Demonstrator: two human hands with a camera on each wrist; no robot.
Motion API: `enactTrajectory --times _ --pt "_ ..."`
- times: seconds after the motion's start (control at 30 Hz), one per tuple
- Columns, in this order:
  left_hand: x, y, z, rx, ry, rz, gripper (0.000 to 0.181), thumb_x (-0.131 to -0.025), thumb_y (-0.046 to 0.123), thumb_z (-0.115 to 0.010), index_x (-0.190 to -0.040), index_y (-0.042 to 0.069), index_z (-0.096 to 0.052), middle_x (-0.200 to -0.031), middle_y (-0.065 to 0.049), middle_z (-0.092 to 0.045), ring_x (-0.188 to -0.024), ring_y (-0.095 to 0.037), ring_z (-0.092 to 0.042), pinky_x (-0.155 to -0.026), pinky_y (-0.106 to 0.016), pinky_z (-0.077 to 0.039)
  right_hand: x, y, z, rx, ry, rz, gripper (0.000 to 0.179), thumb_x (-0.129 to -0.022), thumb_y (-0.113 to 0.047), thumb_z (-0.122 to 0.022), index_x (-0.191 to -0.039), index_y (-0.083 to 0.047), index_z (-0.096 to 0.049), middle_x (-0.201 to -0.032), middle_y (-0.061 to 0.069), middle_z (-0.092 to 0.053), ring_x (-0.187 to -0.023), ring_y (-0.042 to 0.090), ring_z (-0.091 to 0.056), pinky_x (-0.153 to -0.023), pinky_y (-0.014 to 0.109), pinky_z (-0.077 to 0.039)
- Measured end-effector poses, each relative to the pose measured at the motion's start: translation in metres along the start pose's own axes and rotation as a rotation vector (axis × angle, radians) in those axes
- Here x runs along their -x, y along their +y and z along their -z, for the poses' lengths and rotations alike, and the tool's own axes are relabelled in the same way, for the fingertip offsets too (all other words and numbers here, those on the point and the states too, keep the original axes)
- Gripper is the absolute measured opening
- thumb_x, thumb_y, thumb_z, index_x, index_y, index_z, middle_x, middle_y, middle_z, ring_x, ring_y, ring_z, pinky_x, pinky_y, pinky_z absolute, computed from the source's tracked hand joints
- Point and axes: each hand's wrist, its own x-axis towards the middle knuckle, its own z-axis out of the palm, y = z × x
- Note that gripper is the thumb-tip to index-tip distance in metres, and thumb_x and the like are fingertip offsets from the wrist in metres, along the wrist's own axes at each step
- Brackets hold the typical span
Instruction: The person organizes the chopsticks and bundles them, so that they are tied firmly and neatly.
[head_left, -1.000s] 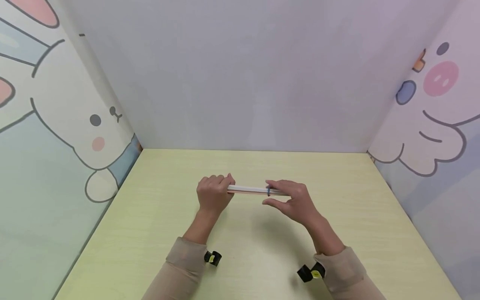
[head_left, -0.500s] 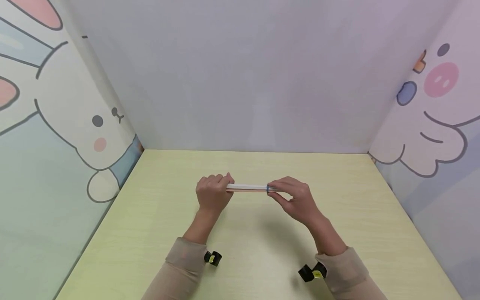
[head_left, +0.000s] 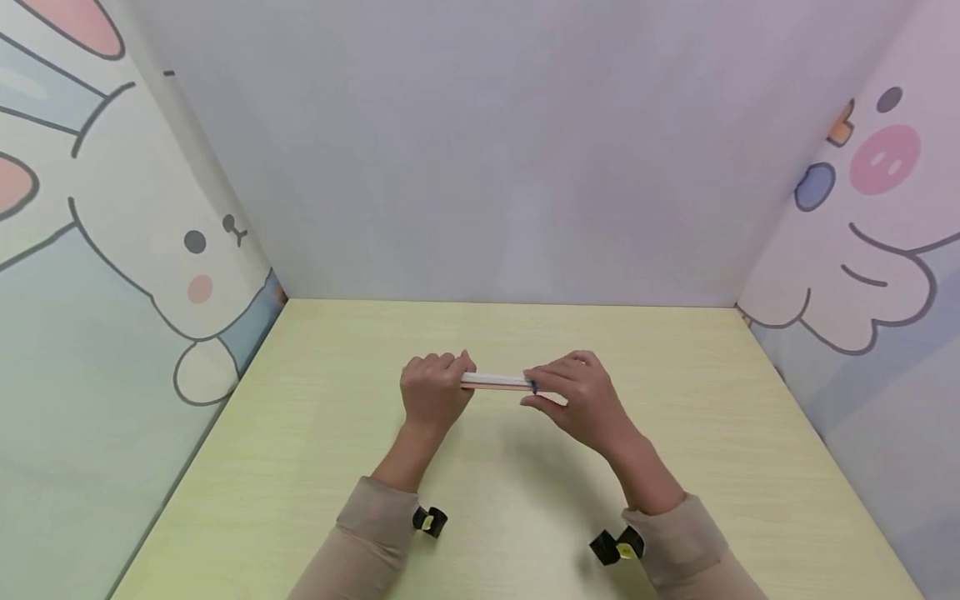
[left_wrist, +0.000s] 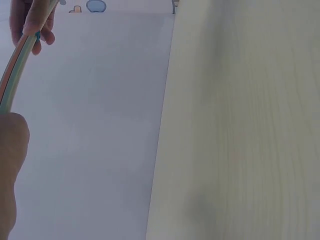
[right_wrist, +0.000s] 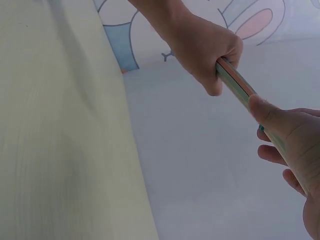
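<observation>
Between the hands, a bundle of long thin pastel sticks that look like chopsticks (head_left: 495, 381) is held level above the table. My left hand (head_left: 437, 390) grips one end in a fist that hides that end. At the other end, the fingers of my right hand (head_left: 581, 396) curl round the bundle beside a narrow blue band (head_left: 534, 387), probably a rubber band. In the right wrist view, the thumb (right_wrist: 267, 112) lies along the sticks, with the other fingers behind. Pinkish and greenish sticks (left_wrist: 13, 75) show in the left wrist view. The right hand covers the far end.
A pale wood-grain table (head_left: 480, 517) lies below the hands. Beyond it stands a plain grey-white wall (head_left: 495, 167). Side panels carry a cartoon rabbit (head_left: 150, 217) and a cartoon pig (head_left: 877, 200). Small black devices (head_left: 430, 522) are strapped at both wrists.
The right hand closed its thumb toward the bundle, then shifted left with its fingers over the blue band. The left hand moved slightly right, keeping its grip. Less of the bundle shows between them.
</observation>
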Motion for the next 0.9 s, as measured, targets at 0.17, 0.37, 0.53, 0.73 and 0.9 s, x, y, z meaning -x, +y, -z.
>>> enactTrajectory --times 0.17,0.37,0.53,0.73,0.9 --pt "0.002 -0.005 0.001 -0.003 -0.015 0.01 0.028 -0.076 0.008 -0.069 -0.052 0.01 -0.056 -0.047 0.0 -0.055 -0.038 -0.015 -0.04 -0.041 -0.029 -0.032 0.004 0.004 0.004 -0.069 0.027 -0.016 0.043 -0.073 -0.02 -0.091 -0.108 -0.001 -0.076 -0.098 0.007 -0.076 -0.089 0.026 -0.07 -0.08 0.049 -0.05" --pt "0.0 -0.007 0.002 -0.001 -0.011 0.016 0.028 -0.08 0.009 -0.066 -0.053 0.009 -0.056 -0.048 0.0 -0.054 -0.038 -0.016 -0.041 -0.041 -0.03 -0.033 0.002 0.002 0.005 -0.007 0.021 0.019 0.023 -0.095 -0.022 -0.072 -0.107 -0.002 -0.076 -0.097 0.006 -0.076 -0.089 0.025 -0.069 -0.079 0.048 -0.048" --pt "-0.003 -0.003 0.003 -0.01 -0.018 0.01 0.032 -0.084 0.011 -0.061 -0.052 0.011 -0.055 -0.047 0.0 -0.053 -0.038 -0.015 -0.038 -0.041 -0.03 -0.032 0.001 -0.006 -0.001 0.078 0.021 0.003 0.028 -0.079 -0.01 -0.083 -0.105 -0.001 -0.077 -0.095 0.008 -0.076 -0.086 0.025 -0.069 -0.081 0.049 -0.046" --pt "-0.003 0.006 0.001 -0.009 -0.011 -0.016 0.027 -0.076 0.009 -0.07 -0.052 0.01 -0.057 -0.047 -0.001 -0.055 -0.038 -0.016 -0.038 -0.041 -0.03 -0.03 -0.001 -0.017 -0.011 0.152 -0.007 0.009 0.032 -0.075 -0.013 -0.088 -0.103 -0.002 -0.077 -0.094 0.009 -0.076 -0.083 0.024 -0.071 -0.082 0.05 -0.047" --pt "-0.003 0.01 0.0 -0.02 -0.006 -0.028 0.024 -0.068 0.007 -0.078 -0.053 0.01 -0.059 -0.048 0.0 -0.057 -0.038 -0.015 -0.041 -0.042 -0.029 -0.03 -0.003 -0.018 -0.011 0.139 -0.025 -0.011 0.039 -0.072 -0.016 -0.09 -0.105 -0.001 -0.076 -0.095 0.009 -0.076 -0.082 0.024 -0.071 -0.082 0.048 -0.05"
